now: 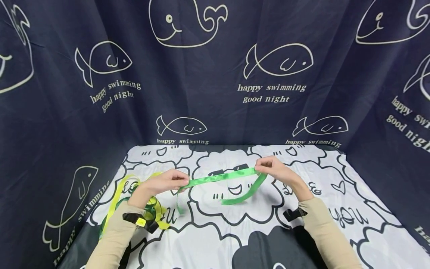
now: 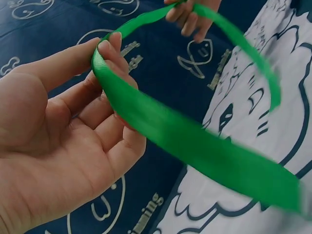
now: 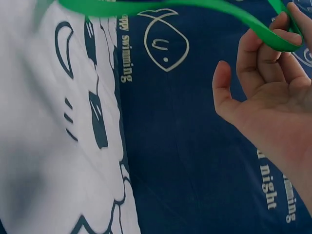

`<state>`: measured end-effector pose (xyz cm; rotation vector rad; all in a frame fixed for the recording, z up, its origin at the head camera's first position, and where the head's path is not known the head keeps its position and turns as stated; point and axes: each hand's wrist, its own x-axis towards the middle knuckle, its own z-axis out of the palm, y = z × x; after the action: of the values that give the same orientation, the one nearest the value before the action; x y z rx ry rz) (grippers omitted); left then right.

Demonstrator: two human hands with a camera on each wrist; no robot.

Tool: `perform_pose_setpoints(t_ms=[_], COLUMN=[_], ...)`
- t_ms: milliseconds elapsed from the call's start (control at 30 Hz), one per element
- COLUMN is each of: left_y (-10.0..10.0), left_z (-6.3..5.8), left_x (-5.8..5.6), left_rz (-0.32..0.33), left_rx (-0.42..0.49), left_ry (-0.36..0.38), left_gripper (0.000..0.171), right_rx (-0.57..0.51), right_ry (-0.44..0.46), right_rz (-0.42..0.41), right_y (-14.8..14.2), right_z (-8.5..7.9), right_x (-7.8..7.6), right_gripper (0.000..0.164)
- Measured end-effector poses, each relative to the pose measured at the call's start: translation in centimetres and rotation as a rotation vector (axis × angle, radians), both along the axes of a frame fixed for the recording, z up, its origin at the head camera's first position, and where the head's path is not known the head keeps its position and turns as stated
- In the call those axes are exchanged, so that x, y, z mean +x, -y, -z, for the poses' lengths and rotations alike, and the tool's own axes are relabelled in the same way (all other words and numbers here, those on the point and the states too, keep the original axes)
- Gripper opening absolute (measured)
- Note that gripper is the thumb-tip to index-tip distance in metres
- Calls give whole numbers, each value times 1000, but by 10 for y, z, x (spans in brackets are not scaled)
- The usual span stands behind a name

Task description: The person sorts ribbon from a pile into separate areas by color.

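Observation:
A shiny green ribbon [image 1: 221,176] stretches between the two hands above the cloth in the head view. My left hand [image 1: 169,180] pinches it between thumb and fingertips, and a short tail hangs below. My right hand [image 1: 272,166] pinches it farther along, with a longer loose end curving down and left. In the left wrist view the ribbon [image 2: 161,131] bends over the left fingertips and its tail is blurred. From the right wrist, the ribbon [image 3: 273,40] loops at the fingertips of the right hand [image 3: 273,83].
Yellow and dark green ribbons [image 1: 156,209] lie in a tangle at the left, partly behind the left forearm. A white and dark patterned cloth [image 1: 188,246] covers the table. Behind it hangs a navy curtain [image 1: 215,82] with fish drawings.

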<state>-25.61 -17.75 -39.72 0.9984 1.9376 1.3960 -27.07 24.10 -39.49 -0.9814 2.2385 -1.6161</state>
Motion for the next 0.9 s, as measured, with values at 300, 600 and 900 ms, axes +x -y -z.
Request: perform_pose_setpoints(t_ms=[300, 600, 900], left_y=[29, 51, 65], left_z=[0, -2, -1], left_x=[-10, -13, -17], left_rz=[-101, -169, -258], left_rx=[15, -74, -195], left_ry=[8, -46, -102], left_gripper=[21, 16, 22], right_rx=[-124, -7, 192], right_ry=[33, 53, 42], right_rz=[44, 163, 318], right_y=[-33, -62, -87], right_z=[1, 6, 11], right_x=[-3, -3, -4], right_gripper=[18, 14, 20])
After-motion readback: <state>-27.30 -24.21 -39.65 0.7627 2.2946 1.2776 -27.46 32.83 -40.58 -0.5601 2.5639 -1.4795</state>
